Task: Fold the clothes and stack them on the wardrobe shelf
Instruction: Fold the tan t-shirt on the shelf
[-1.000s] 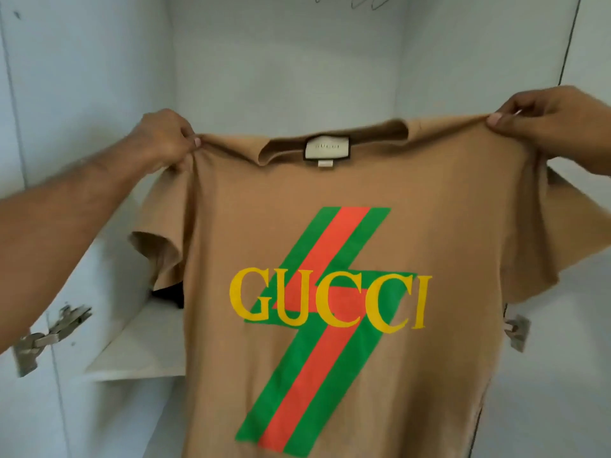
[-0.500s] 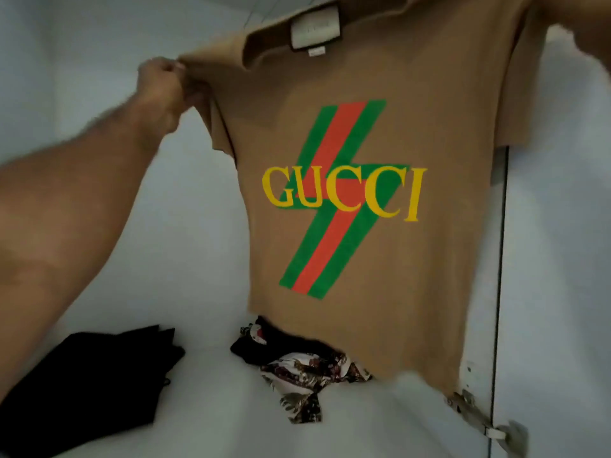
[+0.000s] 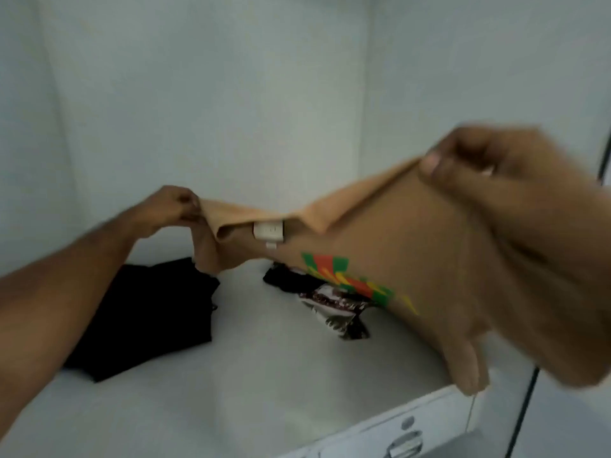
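A tan T-shirt (image 3: pixel 416 246) with a green, red and yellow print stretches between both hands above the white wardrobe shelf (image 3: pixel 251 385). My left hand (image 3: pixel 168 206) pinches its left shoulder, far over the shelf. My right hand (image 3: pixel 479 166) pinches the right shoulder, close to the camera and blurred. The shirt's collar label faces me and its body sags toward the shelf. A folded black garment (image 3: pixel 145 319) lies on the shelf's left side. A crumpled patterned black-and-white garment (image 3: pixel 334 305) lies in the middle, partly hidden behind the shirt.
White wardrobe walls (image 3: pixel 211 104) enclose the shelf at the back and both sides. A drawer front with a metal handle (image 3: pixel 405 439) sits under the shelf's front edge. A door edge (image 3: pixel 525 414) runs down at the right.
The shirt has come down from hanging upright at head height to lying nearly flat just above the shelf. Both hands dropped with it, and the view tilted down onto the shelf.
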